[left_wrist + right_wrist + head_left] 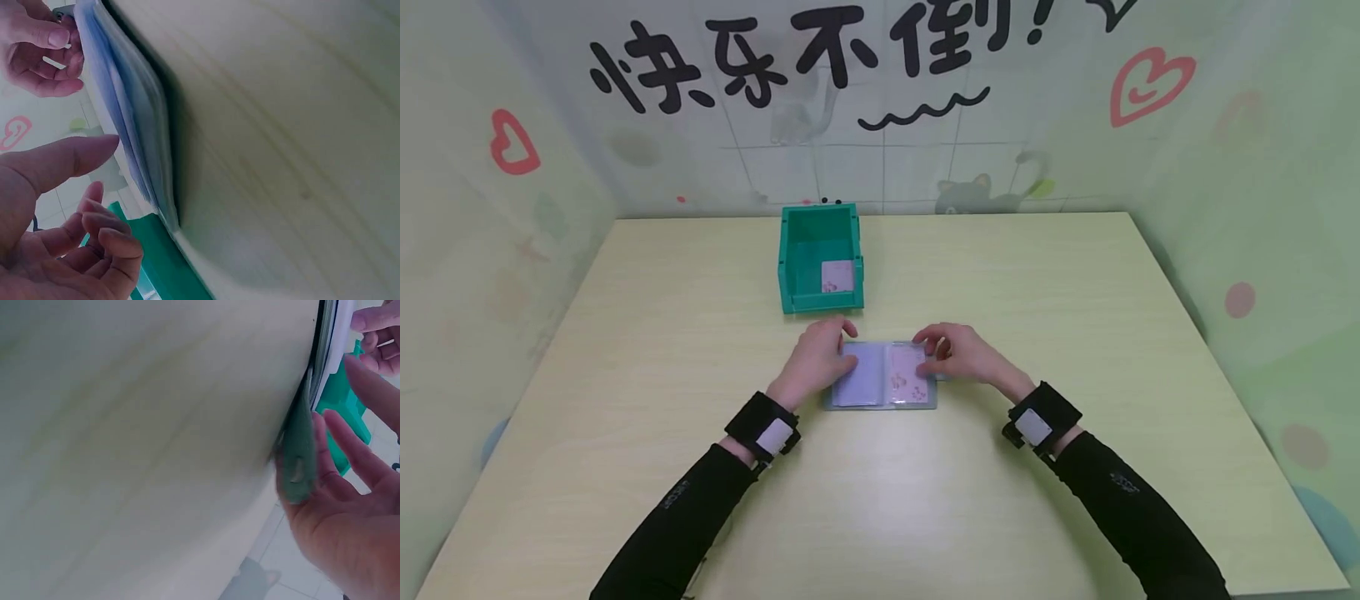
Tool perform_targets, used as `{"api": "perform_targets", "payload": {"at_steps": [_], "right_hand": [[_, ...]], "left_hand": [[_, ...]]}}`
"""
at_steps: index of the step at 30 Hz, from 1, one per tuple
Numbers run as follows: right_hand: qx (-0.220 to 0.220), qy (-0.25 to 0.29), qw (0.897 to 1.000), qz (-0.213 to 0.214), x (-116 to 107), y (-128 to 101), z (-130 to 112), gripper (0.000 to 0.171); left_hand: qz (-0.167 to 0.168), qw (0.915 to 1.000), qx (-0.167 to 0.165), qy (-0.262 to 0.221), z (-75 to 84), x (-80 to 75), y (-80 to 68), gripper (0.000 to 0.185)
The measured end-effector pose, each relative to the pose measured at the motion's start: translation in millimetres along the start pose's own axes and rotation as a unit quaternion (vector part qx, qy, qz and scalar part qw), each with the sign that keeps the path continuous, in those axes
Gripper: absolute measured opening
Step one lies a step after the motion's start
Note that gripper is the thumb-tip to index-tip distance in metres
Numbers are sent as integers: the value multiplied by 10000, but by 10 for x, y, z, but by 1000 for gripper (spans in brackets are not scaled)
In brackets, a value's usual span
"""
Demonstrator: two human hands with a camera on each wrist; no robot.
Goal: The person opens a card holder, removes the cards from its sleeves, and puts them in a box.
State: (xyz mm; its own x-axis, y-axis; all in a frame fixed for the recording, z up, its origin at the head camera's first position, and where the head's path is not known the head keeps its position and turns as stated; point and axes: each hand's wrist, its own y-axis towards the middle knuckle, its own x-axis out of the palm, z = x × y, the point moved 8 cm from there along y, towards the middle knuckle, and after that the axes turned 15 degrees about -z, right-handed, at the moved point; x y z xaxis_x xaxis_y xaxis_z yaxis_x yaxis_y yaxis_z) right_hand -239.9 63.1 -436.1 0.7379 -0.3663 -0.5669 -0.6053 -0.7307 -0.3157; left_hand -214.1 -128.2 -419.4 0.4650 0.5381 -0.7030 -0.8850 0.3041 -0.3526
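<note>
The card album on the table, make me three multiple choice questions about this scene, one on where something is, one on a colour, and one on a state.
1. Where does the green bin stand?
A. beyond the card album, farther from the person
B. left of the left hand
C. at the near table edge

2. What colour is the card in the bin?
A. yellow
B. pale pink
C. black

3. How does the album lie?
A. shut
B. open flat on the table
C. upright on its edge

Answers: 1 A, the head view shows the bin behind the album, toward the wall. 2 B, a pale pink card leans in the bin's near right corner. 3 B, both album pages face up, with the left hand on the left page and the right hand on the right.
</note>
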Motion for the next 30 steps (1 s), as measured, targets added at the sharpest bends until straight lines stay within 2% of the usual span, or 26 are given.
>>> {"api": "perform_targets", "payload": {"at_steps": [3,6,12,18,25,30], "right_hand": [[28,-154,9999,-73,12,6,33,40],[65,-186,9998,-33,9,19,62,34],[269,-324,9990,-116,21,59,83,31],[488,-440,9976,-231,31,96,103,33],[633,-489,9965,-261,31,105,111,34],[738,-505,9957,-250,20,100,134,37]], "left_hand": [[-30,9995,260,164,135,78,8,19],[-191,9992,340,108,215,181,40,18],[-562,9980,109,-257,227,296,144,20],[-1087,9902,-242,-848,189,349,196,19],[-1173,9840,-462,-1258,154,369,208,19],[-1244,9805,-466,-1450,142,396,224,17]]}}
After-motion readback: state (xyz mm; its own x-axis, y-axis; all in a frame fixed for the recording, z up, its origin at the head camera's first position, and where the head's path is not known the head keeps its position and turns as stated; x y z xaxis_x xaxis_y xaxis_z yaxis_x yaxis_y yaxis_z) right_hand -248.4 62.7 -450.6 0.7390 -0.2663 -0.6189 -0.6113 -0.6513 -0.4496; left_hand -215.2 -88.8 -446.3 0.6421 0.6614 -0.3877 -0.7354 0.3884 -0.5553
